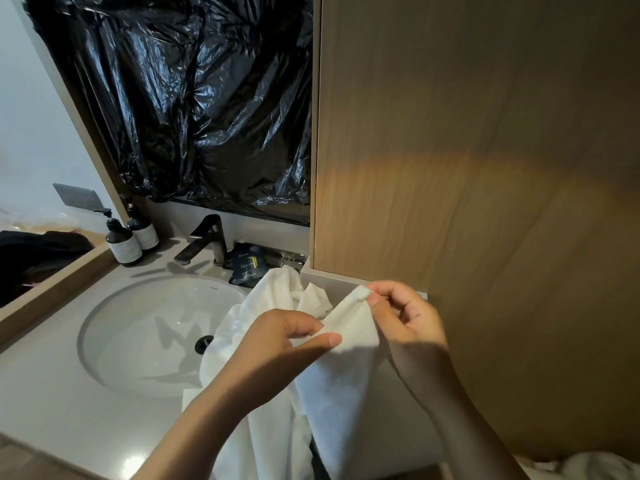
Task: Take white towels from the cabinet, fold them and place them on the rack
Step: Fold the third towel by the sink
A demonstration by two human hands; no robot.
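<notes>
- Nearest us, a white towel (346, 386) hung in loose folds off the front right of the vanity counter (69, 393). Part of it lay bunched on the counter beside the sink basin (145, 334).
- Just above the hanging cloth, we saw the left hand (287, 344) pinching the towel's upper hem between thumb and curled fingers. Its forearm rose from the lower left.
- Slightly farther off and to the right, the right hand (405, 317) pinched the towel's corner between thumb and fingertip. Its other fingers were loosely curled and the wrist was bent inward.
- The held hem ran short and fairly taut from the left hand up and rightward to the right hand. The towel's bulk fell below and to the left of both hands. We judged that the next move turned on the left hand, the one nearer the loose bulk, travelling along the hem toward the far corner.
- Beyond stood a dark faucet (204, 240) and two pump bottles (123, 242). Black plastic sheeting (207, 98) hung above them, with a wooden cabinet panel (485, 133) at right.
</notes>
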